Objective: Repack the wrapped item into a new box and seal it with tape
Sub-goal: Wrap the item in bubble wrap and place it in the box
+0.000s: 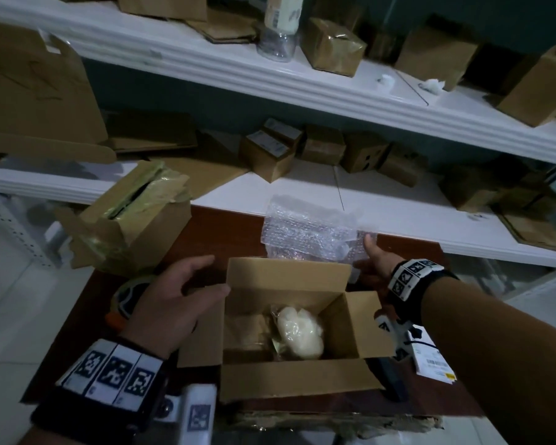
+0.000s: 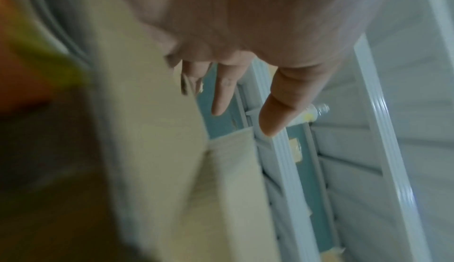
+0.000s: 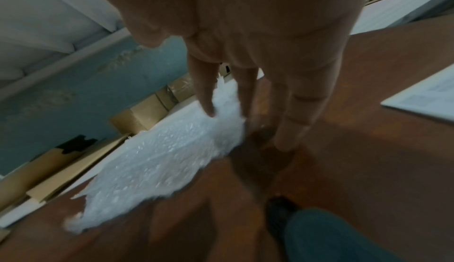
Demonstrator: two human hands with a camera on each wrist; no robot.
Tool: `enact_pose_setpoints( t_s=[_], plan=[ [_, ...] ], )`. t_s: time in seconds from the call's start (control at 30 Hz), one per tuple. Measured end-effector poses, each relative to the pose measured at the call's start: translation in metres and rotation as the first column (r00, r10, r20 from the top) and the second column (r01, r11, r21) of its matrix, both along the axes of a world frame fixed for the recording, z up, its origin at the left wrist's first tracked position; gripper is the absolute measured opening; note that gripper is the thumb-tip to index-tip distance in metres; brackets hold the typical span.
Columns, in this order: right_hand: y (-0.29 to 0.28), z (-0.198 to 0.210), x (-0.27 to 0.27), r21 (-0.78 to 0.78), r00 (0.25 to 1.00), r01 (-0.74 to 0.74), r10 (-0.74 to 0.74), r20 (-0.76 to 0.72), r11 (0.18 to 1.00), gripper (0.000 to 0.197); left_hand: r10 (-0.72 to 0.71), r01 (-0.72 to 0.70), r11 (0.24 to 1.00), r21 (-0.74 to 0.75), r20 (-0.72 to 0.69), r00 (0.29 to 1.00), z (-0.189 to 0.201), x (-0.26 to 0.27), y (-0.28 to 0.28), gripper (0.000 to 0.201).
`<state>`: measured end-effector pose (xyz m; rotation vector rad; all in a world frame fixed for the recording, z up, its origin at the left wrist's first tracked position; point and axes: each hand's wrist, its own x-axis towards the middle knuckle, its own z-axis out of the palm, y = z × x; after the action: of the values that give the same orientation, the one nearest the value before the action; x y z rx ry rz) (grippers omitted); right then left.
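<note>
Here is the small brown cardboard box point(image 1: 289, 377), flaps up and open, sitting on the dark reddish-brown wooden table point(image 1: 225, 232). Down inside it, toward the right of the floor, lies the pale cream item in clear plastic wrap point(image 1: 299, 332), so the wrapped item is in the box and nothing is sealed yet.

The left hand point(image 1: 170, 300) sits at the box's left side, fingers relaxed and spread, thumb near the far left corner of the box. From the left wrist view its fingers point(image 2: 221, 95) hang straight beside the blurred cardboard wall point(image 2: 152, 130); they grip nothing, and whether the fingers touch the flap I cannot tell.

The right hand point(image 1: 374, 263) reaches past the box's far right corner to the crumpled sheet of clear bubble wrap point(image 1: 308, 229) lying on the table behind the box. The thumb lies on the sheet's right edge. In the right wrist view the fingers point(image 3: 206, 95) point down, tips at the edge of the white bubble wrap point(image 3: 159, 157); they look nearly straight, not clamped around it.

Under the left hand, a roll of clear packing tape on an orange-trimmed dispenser point(image 1: 130, 297) is partly hidden. To the far left sits a larger opened cardboard box with yellowish tape on its flaps point(image 1: 132, 220). By the right forearm lies a white printed label sheet point(image 1: 432, 361). Behind the table, white shelves point(image 1: 270, 75) carry many brown cartons.
</note>
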<state>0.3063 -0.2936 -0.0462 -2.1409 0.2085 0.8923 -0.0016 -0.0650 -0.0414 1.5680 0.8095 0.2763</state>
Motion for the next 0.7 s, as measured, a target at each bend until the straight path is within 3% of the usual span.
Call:
enact_pose_setpoints(
  t_s=[0.17, 0.27, 0.37, 0.6, 0.7],
  plan=[
    [0.007, 0.047, -0.015, 0.164, 0.976, 0.146, -0.169, 0.135, 0.976, 0.066, 0.124, -0.117, 0.988, -0.1, 0.069, 0.99, 0.009, -0.003, 0.001, 0.029],
    [0.005, 0.088, -0.02, 0.248, 0.953, 0.096, -0.161, 0.256, 0.964, 0.067, 0.227, -0.217, 0.971, -0.096, 0.117, 0.967, 0.018, -0.009, -0.003, 0.028],
    [-0.001, 0.132, -0.038, 0.478, 0.92, 0.061, -0.235, 0.313, 0.876, 0.05, 0.251, -0.254, 0.967, -0.001, 0.158, 0.955, 0.033, -0.016, -0.012, 0.038],
    [-0.029, 0.221, -0.109, 0.747, 0.892, -0.105, -0.269, 0.362, 0.657, 0.057, 0.126, -0.178, 0.965, 0.19, 0.258, 0.958, 0.087, -0.031, -0.05, 0.047],
    [-0.042, 0.247, -0.143, 0.812, 0.907, -0.149, -0.25, 0.34, 0.564, 0.056, -0.017, -0.059, 0.915, 0.399, 0.184, 0.983, 0.115, -0.026, -0.086, 0.075]
  ],
)
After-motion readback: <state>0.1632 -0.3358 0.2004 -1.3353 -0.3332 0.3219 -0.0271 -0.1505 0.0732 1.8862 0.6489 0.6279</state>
